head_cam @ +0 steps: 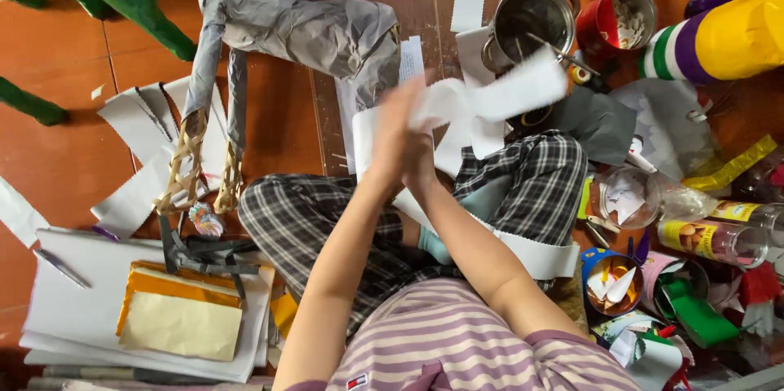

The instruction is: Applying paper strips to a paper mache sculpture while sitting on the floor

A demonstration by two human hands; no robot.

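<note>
An orange tiled floor (65, 154) lay strewn with craft scraps. Two hands, the left hand (390, 131) and right hand (420, 160), met above the lap, their grip clamped on one white paper strip (490, 97); one steel pot (531, 19) stood beyond.

One metal pot (532, 19), one red cup (600, 23), two hands (404, 134).

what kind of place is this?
Likely a home craft spot on a tiled floor: paper strips lie about, a metal pot stands nearby, and both hands work a white paper strip.
</note>
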